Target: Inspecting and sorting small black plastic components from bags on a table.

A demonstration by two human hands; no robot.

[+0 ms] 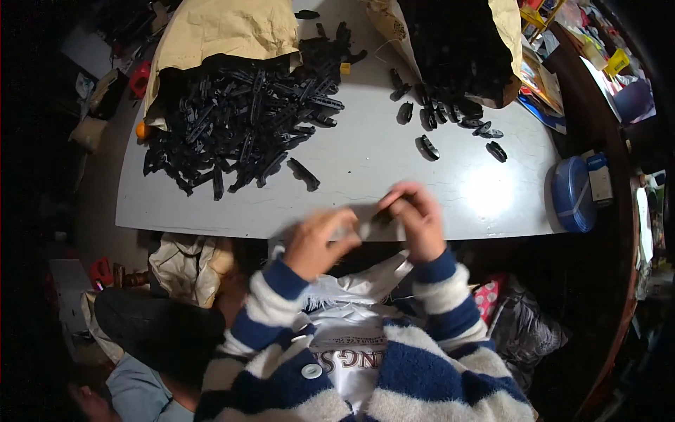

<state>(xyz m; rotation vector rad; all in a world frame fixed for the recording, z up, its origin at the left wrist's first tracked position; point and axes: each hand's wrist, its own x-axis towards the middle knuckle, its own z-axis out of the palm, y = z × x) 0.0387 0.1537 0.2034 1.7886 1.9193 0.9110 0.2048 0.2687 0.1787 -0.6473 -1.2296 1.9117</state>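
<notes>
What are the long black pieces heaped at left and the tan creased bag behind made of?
Long black slim pieces: probably plastic, semi-gloss; small highlights catch their edges. Tan creased bag: perhaps heavy paper, matte; it holds stiff, crinkled folds.

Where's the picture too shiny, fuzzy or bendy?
In the head view, glare whitens the grey table right of centre; the left hand, right hand and the small dark thing it holds look blurred; the table's near edge bows; the picture's corners go dark.

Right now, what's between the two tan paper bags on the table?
The head view shows black pieces and a small yellow block, plus some bare pale tabletop.
</notes>
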